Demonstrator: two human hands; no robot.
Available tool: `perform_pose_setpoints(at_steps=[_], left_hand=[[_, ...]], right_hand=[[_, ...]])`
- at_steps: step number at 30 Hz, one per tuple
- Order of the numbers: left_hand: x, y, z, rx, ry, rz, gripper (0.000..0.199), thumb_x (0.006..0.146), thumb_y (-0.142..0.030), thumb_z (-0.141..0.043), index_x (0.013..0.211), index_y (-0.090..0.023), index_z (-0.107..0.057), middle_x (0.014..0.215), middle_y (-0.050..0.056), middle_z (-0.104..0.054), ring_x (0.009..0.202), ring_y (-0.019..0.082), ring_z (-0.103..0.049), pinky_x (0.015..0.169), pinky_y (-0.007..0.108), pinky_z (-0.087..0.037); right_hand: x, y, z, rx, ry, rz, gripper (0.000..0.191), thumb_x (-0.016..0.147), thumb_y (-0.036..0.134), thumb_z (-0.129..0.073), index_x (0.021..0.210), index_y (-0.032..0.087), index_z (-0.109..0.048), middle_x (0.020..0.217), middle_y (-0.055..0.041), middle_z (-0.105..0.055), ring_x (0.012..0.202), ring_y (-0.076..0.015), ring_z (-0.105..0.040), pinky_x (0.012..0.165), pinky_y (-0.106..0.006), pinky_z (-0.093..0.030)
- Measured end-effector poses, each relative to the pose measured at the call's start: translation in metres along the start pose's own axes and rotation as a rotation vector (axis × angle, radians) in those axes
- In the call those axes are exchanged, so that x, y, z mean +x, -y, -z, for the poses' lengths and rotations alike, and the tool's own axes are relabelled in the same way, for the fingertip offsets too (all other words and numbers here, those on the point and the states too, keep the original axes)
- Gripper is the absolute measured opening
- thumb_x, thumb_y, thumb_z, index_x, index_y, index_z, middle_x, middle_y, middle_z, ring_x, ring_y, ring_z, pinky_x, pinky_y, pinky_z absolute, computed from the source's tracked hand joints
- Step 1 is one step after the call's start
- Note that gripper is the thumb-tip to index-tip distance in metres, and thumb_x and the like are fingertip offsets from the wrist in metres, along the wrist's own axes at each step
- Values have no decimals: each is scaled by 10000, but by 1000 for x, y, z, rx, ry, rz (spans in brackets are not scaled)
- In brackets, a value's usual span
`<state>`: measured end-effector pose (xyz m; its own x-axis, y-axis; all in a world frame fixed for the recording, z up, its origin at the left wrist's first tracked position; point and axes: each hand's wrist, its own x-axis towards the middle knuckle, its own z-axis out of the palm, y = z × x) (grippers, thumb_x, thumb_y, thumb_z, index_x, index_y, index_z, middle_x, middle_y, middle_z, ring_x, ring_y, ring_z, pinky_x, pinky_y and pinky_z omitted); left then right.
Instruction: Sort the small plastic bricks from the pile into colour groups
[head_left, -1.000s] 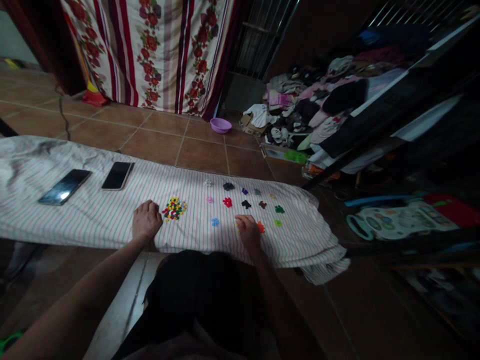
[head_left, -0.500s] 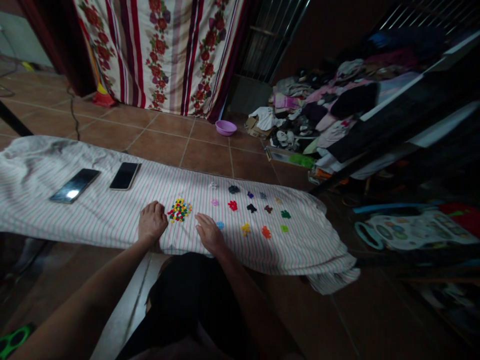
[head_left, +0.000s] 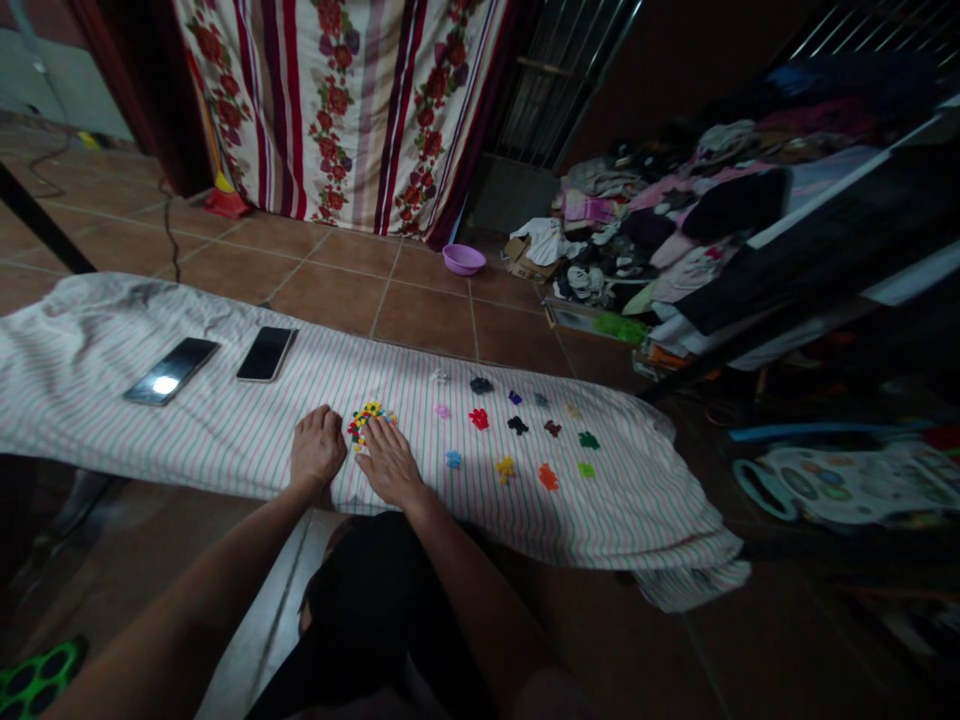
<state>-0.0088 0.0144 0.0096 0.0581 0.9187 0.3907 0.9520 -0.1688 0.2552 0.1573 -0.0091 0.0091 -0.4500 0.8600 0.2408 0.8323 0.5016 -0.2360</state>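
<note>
A mixed pile of tiny coloured pieces [head_left: 368,411], mostly red, yellow and green, lies on a striped cloth [head_left: 225,440]. My right hand [head_left: 390,466] lies open and flat over the near right part of the pile, hiding some pieces. Just left of the pile, my left hand [head_left: 318,446] rests on the cloth with its fingers loosely bent and apart, holding nothing visible. Small single-colour clusters sit to the right in rough rows, among them red [head_left: 478,419], black [head_left: 517,426], blue [head_left: 454,459], yellow [head_left: 505,470], orange [head_left: 548,477] and dark green [head_left: 589,440].
Two phones, one with a bright reflection [head_left: 171,372] and one dark [head_left: 267,354], lie on the cloth at left. Beyond it, a purple basin [head_left: 464,260] stands on the tiled floor. Heaped clothes [head_left: 645,225] fill the far right.
My right hand has moved left from beside the blue cluster onto the pile, uncovering that cluster. The left hand stays beside the pile. The whole view has shifted slightly.
</note>
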Motion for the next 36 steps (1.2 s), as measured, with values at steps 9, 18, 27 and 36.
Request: perform_pose_setpoints(at_steps=[9,18,27,36], left_hand=[[0,6,-5,4,13,-20,237,893,-233,-395,1032,-171,-576,1203,133,-583,1127,261,-521,953,401,-403],[0,1,-1,-11,17,8,254,902,-226,-365,1032,-173,-577,1180,130,-598,1107,264,-529,939,414,-396],[1,0,0,-12,12,19,255,906,-223,-359,1025,-173,-579,1168,135,-600,1090,264,-534,932,412,-390],[1,0,0,-41,19,25,253,889,-213,-392,1031,-175,-598,1162,142,-599,1087,271,-526,930,432,-390]], right_hand=[[22,14,-6,-3,51,-19,551,991,423,-374,1491,202,-316,1565,-80,-277,1457,-270,-206,1160,-496,-228],[3,5,8,68,-6,34,441,998,368,-383,1413,240,-459,1529,-60,-368,1457,-242,-211,1161,-470,-253],[-7,-5,5,163,-87,-40,411,999,311,-362,1335,167,-549,1434,-64,-503,1416,-234,-291,1127,-444,-344],[4,-21,-2,227,-178,-51,395,984,246,-347,1279,167,-598,1265,-114,-619,1247,-221,-480,1079,-453,-395]])
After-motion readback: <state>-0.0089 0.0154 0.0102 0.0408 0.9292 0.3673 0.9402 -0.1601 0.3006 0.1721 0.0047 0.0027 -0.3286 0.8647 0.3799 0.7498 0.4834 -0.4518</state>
